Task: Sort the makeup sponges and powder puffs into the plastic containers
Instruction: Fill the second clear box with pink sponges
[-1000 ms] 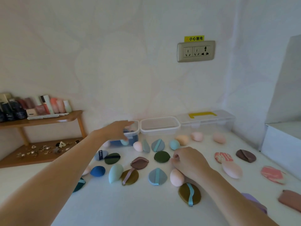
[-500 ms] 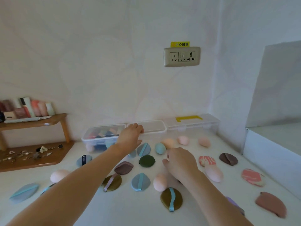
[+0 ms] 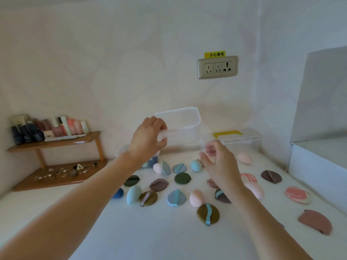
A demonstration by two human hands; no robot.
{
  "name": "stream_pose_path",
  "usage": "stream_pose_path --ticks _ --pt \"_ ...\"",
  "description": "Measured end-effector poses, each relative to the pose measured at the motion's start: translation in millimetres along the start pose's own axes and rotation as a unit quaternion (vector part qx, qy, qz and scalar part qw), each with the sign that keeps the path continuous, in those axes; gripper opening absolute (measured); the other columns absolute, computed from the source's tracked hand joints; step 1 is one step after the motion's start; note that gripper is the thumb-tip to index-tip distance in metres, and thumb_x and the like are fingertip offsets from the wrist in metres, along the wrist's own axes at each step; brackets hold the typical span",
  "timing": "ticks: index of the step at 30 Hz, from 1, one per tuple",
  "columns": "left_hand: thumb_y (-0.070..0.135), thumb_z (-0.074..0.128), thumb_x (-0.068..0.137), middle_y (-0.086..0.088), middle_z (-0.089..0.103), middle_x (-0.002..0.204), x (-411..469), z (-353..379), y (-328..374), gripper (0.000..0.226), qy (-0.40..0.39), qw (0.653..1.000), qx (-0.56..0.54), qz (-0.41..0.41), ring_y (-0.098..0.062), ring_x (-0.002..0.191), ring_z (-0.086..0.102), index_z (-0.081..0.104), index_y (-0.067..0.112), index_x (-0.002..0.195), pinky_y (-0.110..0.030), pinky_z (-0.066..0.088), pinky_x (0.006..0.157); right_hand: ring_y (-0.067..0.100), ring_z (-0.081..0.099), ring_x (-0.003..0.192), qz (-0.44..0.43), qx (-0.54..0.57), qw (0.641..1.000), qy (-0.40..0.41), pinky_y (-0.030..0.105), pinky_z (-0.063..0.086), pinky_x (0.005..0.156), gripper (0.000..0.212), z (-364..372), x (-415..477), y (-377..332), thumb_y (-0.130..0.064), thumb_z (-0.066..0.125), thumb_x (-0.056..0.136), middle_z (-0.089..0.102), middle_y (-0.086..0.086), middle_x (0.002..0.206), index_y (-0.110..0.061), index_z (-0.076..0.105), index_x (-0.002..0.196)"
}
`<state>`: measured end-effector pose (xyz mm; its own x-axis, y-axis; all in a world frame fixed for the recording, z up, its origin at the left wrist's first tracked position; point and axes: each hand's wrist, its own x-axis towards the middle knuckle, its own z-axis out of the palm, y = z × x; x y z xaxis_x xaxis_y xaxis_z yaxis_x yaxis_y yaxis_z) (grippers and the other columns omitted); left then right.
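Left hand (image 3: 148, 136): we see its fingers (image 3: 159, 124) and thumb pinched on the near rim of a clear plastic container (image 3: 185, 126), which it holds lifted and tilted above the table, in front of the back wall.
Right hand (image 3: 220, 162): we see it raised in the air with its fingers (image 3: 211, 149) loosely curled and spread, gripping nothing; it is just beside the lifted container's lower right corner, and we cannot tell whether it touches it.
Other containers: a lidded clear box with a yellow handle (image 3: 242, 136) stands against the wall to the right; another clear tub (image 3: 150, 162) is mostly hidden behind our left wrist, with something blue inside.
Sponges: egg-shaped ones lie loose on the white table (image 3: 159, 237), among them a light blue teardrop sponge (image 3: 133, 194), a peach sponge (image 3: 196, 197) and a pink sponge (image 3: 245, 158) near the lidded box.
Puffs: flat puffs lie scattered around them, such as an olive puff with a blue strap (image 3: 208, 213), a dark green puff (image 3: 182, 178) and a mauve puff (image 3: 314, 221) at the far right.
Surroundings: a wooden shelf (image 3: 56, 143) with bottles stands at the left, and a wall socket (image 3: 217, 67) sits above the containers.
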<state>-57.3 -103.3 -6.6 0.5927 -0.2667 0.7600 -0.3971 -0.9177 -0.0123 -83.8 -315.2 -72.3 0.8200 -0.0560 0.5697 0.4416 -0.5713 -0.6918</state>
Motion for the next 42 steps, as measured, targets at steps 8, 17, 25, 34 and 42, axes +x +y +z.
stream_pose_path --ticks 8,17,25,34,42 --pt "0.013 0.074 0.073 0.003 0.054 0.091 -83.8 -95.9 17.5 0.03 0.0 0.997 -0.045 -0.068 -0.011 0.082 0.046 0.06 0.012 0.099 -0.012 0.039 0.069 -0.004 0.032 0.135 -0.04 0.318 0.942 -0.095 0.031 0.028 0.114 0.098 6.2 -61.0 -37.4 -0.052 0.08 0.054 0.037 -0.02 0.143 -0.038 0.031 0.138" --pt "0.016 0.074 0.073 0.018 0.042 0.098 -183.4 -128.5 23.5 0.034 -0.088 0.987 -0.124 -0.047 0.003 0.083 0.046 0.051 0.026 0.096 -0.003 0.036 0.07 -0.011 0.035 0.131 -0.016 0.281 0.908 -0.31 0.027 0.038 0.107 0.136 19.4 -95.8 -50.7 -0.059 0.09 0.036 0.026 -0.046 0.138 -0.067 -0.002 0.135" --pt "0.027 0.071 0.078 0.016 0.048 0.103 -223.1 -131.3 28.6 0.031 -0.136 0.98 -0.14 -0.048 0.001 0.091 0.047 0.053 0.027 0.103 -0.012 0.045 0.08 0.007 0.027 0.14 0.043 0.217 0.902 -0.37 0.036 0.029 0.114 0.146 18.7 -123.9 -47.7 -0.061 0.088 0.036 0.024 -0.012 0.155 -0.061 -0.018 0.136" --pt "0.047 0.07 0.073 0.012 0.054 0.115 -223.2 -119.1 50.9 0.042 -0.146 0.985 -0.055 -0.07 -0.005 0.11 0.04 0.047 0.035 0.106 -0.014 0.03 0.093 0.002 0.045 0.125 0.035 0.223 0.889 -0.398 0.02 0.048 0.094 0.116 26.0 -126.2 -40.2 -0.044 0.092 0.047 0.048 -0.022 0.132 -0.042 0.026 0.142" --pt "0.035 0.049 0.094 0.001 0.027 0.153 -190.5 -128.0 74.8 0.063 -0.374 0.922 0.099 -0.02 -0.017 0.137 0.031 0.017 0.026 0.148 -0.028 0.03 0.109 -0.023 0.05 0.099 0.017 0.19 0.885 -0.425 0.005 0.047 0.073 0.074 20.5 -123.5 -44.8 -0.013 0.085 0.066 0.053 -0.03 0.112 -0.049 0.042 0.114"
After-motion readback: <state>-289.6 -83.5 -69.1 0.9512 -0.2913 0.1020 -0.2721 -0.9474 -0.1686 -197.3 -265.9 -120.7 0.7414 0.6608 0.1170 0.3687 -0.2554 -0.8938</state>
